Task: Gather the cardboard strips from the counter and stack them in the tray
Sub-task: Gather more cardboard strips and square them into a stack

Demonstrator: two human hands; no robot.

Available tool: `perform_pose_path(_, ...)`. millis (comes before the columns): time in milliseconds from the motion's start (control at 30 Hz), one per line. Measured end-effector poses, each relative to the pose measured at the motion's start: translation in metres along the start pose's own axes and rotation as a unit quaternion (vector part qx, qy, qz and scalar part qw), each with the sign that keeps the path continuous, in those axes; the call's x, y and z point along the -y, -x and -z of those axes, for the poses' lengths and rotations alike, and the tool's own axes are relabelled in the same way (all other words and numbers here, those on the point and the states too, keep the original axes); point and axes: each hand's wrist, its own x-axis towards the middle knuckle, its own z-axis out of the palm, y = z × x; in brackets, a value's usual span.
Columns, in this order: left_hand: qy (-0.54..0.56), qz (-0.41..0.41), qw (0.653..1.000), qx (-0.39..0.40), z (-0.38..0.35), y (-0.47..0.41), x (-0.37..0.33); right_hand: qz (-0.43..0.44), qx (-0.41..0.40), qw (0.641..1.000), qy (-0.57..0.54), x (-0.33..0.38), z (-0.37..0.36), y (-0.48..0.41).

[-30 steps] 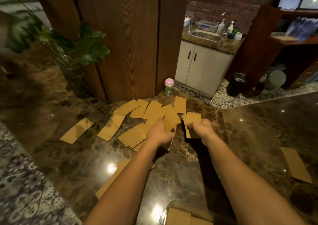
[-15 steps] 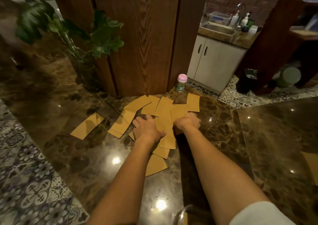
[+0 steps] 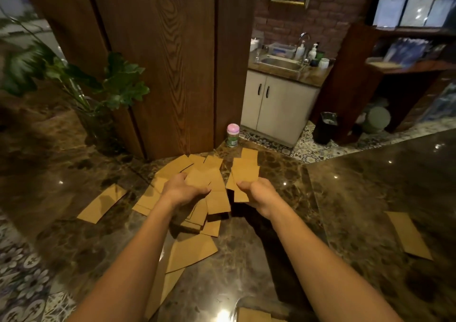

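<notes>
Dark polished marble counter [image 3: 246, 260], seen from above, with a tiled floor beyond its edges. At 6 o'clock, at the frame's lower edge, the curved rim of the tray [image 3: 238, 305] shows, with a few strips already lying in it. The cardboard strips [image 3: 191, 250] lie scattered over the counter from there toward 12 o'clock, overlapping in a loose heap. Single strips lie well apart at 9 o'clock [image 3: 102, 203] and 3 o'clock [image 3: 408, 234]. At centre, the left hand [image 3: 183, 189] curls its fingers round a fanned bundle of strips. Just beside it, the right hand [image 3: 259, 194] pinches a smaller sheaf between thumb and curled fingers. Beyond the heap, at 12 o'clock, a pink-lidded jar [image 3: 233, 135] stands against a wooden pillar [image 3: 172, 62]. A potted plant [image 3: 81, 80] stands at 10 o'clock, and a sink [image 3: 281, 62] over white cabinets at 1 o'clock.
</notes>
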Motion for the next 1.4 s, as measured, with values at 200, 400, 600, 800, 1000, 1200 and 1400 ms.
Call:
perform_pose_path(200,0.209,-0.054,0.972,0.098,-0.014,0.041,-0.029,0.067,0.125,0.99,-0.008,-0.001,0.006,0.047)
perform_pose_path(400,0.247,-0.133,0.949,0.146,-0.034,0.079,-0.053,0.118,0.113,0.982,-0.095,-0.001,0.029,0.084)
perform_pose_path(600,0.262,-0.167,0.934,0.176,-0.062,0.114,-0.068,0.153,0.113,0.972,-0.139,-0.004,0.059,0.122)
perform_pose_path(800,0.376,-0.087,0.879,0.279,-0.081,0.144,-0.082,0.164,0.144,0.965,-0.147,0.0,0.087,0.149)
perform_pose_path(1000,0.3,-0.154,0.911,0.24,-0.1,0.16,-0.094,0.158,0.127,0.957,-0.209,-0.008,0.108,0.156)
perform_pose_path(1200,0.412,-0.091,0.826,0.372,-0.1,0.169,-0.099,0.177,0.145,0.951,-0.209,-0.013,0.133,0.161)
perform_pose_path(1400,0.507,-0.015,0.747,0.43,-0.107,0.169,-0.099,0.163,0.128,0.946,-0.248,-0.017,0.144,0.158)
